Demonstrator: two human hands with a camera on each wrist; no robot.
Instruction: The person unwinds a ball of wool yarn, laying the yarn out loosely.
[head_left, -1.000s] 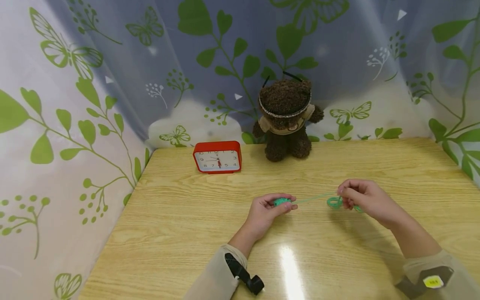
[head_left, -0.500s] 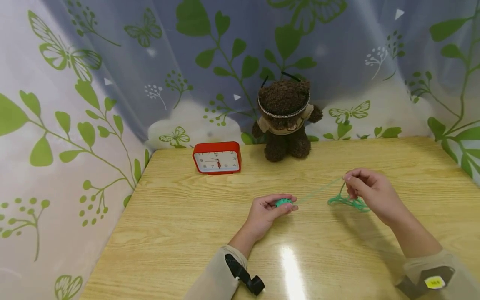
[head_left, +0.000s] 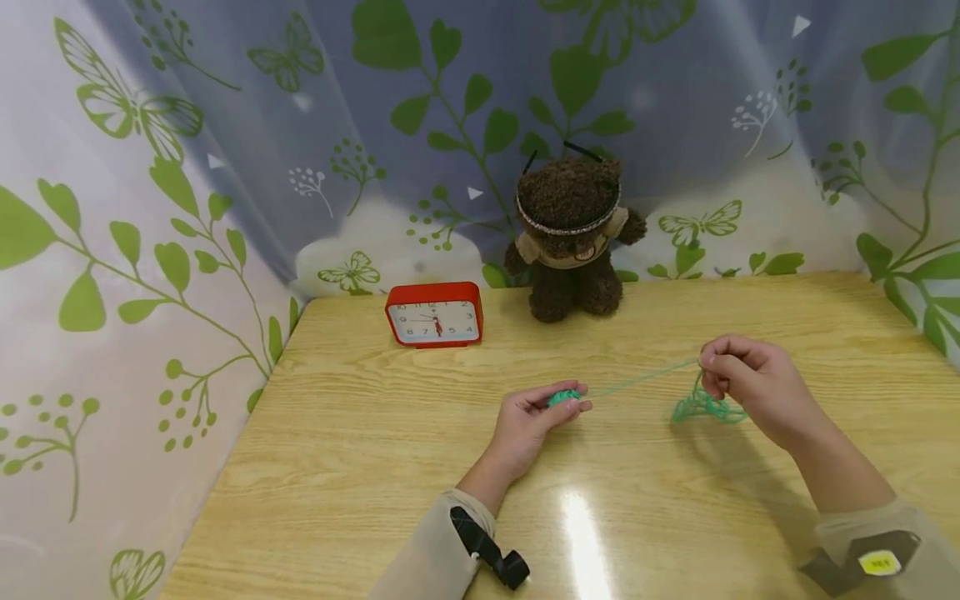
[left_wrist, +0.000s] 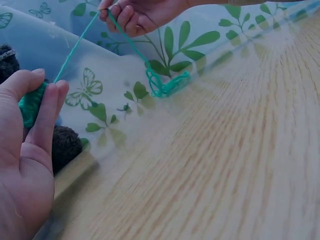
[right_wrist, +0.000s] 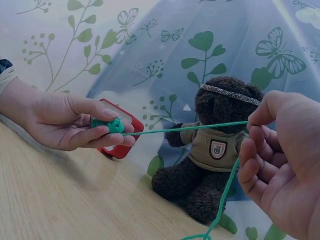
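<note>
My left hand (head_left: 528,429) holds a small wound ball of green yarn (head_left: 564,398) between thumb and fingers. From the ball a taut strand (right_wrist: 185,128) runs across to my right hand (head_left: 757,387), which pinches it between thumb and forefinger. Below the right hand, a loose tangle of the same green yarn (head_left: 705,407) hangs down. In the left wrist view the ball is partly hidden by the left fingers (left_wrist: 45,117), and the tangle (left_wrist: 162,85) dangles from the pinched strand.
A red alarm clock (head_left: 435,315) stands at the back left of the wooden table (head_left: 337,467). Near the back edge sits a dark brown teddy bear (head_left: 573,233) in a beige top. Behind it hangs a curtain (head_left: 480,100) printed with leaves and butterflies.
My right hand has moved right and slightly up, drawing the strand longer. The tangle beneath it has shifted right and changed shape. My left hand stays nearly in place with the ball.
</note>
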